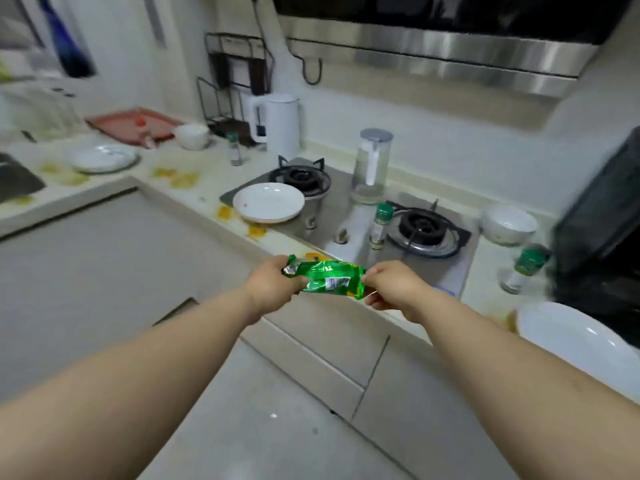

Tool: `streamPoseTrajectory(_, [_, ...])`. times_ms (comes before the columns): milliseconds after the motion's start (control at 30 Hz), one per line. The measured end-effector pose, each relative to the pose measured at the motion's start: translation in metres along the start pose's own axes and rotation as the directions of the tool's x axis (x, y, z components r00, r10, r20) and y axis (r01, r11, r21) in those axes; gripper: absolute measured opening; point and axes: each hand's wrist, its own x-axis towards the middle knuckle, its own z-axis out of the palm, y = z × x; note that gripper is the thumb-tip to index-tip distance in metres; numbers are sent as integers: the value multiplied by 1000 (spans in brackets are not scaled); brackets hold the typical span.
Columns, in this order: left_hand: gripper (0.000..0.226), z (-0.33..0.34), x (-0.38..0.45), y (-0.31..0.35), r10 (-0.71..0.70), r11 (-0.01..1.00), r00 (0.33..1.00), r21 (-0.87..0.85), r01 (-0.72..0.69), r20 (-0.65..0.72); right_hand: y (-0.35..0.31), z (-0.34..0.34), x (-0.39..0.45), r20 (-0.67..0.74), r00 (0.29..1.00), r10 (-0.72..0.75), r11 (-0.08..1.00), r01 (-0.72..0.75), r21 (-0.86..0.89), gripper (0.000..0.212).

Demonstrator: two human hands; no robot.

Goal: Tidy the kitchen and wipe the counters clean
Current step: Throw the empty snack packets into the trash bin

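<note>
A crumpled green snack wrapper [329,279] hangs in the air in front of the counter edge, stretched between both hands. My left hand [273,282] grips its silver left end. My right hand [391,285] pinches its right end. The pale counter [145,168] bears several yellow-orange stains [180,178], more near the front edge [256,231]. A white plate [268,201] rests half on the steel gas stove [346,216].
On the stove stand a clear jug [372,164] and a green-capped bottle [380,225]. A white kettle [277,124], small bowl [192,136], plate [102,157], pink tray [133,124] sit left. Right: bowl [507,223], another green-capped bottle [524,270], black appliance [602,230], large white dish [581,344].
</note>
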Motion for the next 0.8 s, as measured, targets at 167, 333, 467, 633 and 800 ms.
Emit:
streamPoseTrajectory(167, [8, -158, -33, -100, -149, 983, 974, -132, 128, -169, -97, 175, 20, 293, 955, -47, 998, 57, -23, 12])
streamPoseTrajectory(333, [12, -307, -76, -197, -294, 951, 865, -215, 223, -405, -184, 359, 17, 471, 875, -110, 989, 144, -37, 15])
streamPoseTrajectory(467, [19, -388, -114, -266, -441, 890, 741, -349, 292, -506, -227, 479, 3, 597, 794, -114, 982, 180, -52, 24])
streamPoseTrajectory(633, [20, -449, -146, -341, -585, 805, 578, -494, 329, -569, -260, 601, -1, 718, 689, -103, 961, 256, -107, 25])
streamPoseTrajectory(800, [12, -478, -166, -404, -716, 696, 424, -616, 369, -554, -270, 703, 12, 815, 578, -33, 907, 361, -218, 18])
